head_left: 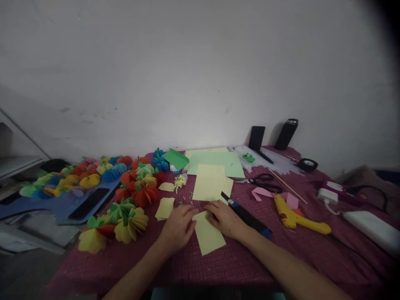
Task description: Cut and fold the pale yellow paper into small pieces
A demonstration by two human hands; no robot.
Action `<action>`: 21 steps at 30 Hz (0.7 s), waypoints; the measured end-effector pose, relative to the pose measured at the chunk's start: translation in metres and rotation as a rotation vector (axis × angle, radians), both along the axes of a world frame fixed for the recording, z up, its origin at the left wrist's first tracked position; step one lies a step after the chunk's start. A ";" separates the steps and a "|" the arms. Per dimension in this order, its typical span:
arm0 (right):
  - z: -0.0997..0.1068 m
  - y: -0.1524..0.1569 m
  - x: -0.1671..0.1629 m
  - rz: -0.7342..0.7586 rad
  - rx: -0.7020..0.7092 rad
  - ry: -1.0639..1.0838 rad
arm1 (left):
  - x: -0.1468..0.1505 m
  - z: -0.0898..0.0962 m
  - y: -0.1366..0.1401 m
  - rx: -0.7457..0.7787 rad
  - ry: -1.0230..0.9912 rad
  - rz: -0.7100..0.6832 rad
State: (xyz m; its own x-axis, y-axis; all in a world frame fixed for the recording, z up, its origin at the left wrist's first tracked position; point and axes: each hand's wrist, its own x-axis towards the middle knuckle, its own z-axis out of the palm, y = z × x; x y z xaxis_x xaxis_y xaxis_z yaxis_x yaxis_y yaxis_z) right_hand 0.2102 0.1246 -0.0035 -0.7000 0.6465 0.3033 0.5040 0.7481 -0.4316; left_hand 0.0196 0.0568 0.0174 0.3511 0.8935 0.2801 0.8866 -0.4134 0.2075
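Note:
A small pale yellow sheet of paper [210, 239] lies at a slant near the front of the table. My right hand [226, 218] bends over its upper right corner, with the thumb on the sheet and the fingers curled by its top edge. At the left edge is my left hand [176, 227], fingers loosely stretched and thumb apart, its tips close to the sheet's upper left corner. Whether those tips touch the sheet is hard to tell. Just behind my hands are larger yellow sheets [209, 181]. A black-handled utility knife [246, 214] lies beside my right hand.
Folded paper pumpkins [145, 193] crowd the left side, near a phone [89, 203]. Yellow paper pieces [165, 208] and shreds [180, 182] lie left of the sheets. To the right are scissors [262, 181], a wooden stick [288, 186], a yellow glue gun [300, 218] and a bottle [286, 134].

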 end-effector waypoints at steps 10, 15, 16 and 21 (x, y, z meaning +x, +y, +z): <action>-0.002 0.005 -0.002 -0.021 -0.171 0.037 | 0.013 -0.023 -0.019 -0.119 -0.305 0.057; 0.004 0.005 -0.001 -0.063 -0.343 0.286 | 0.012 -0.027 -0.001 -0.236 -0.813 0.207; 0.005 0.005 -0.001 -0.067 -0.380 0.341 | 0.014 -0.026 0.004 -0.327 -0.906 0.190; 0.012 0.009 0.003 -0.142 -0.625 0.592 | 0.028 -0.014 0.029 -0.559 -1.105 0.038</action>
State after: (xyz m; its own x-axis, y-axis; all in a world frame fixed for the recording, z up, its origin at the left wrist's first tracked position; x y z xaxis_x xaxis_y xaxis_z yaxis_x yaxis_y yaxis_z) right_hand 0.2133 0.1332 0.0087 -0.4397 0.8852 0.1520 0.1378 0.2337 -0.9625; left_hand 0.0472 0.0856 0.0036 0.1402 0.9900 -0.0136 0.1330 -0.0052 0.9911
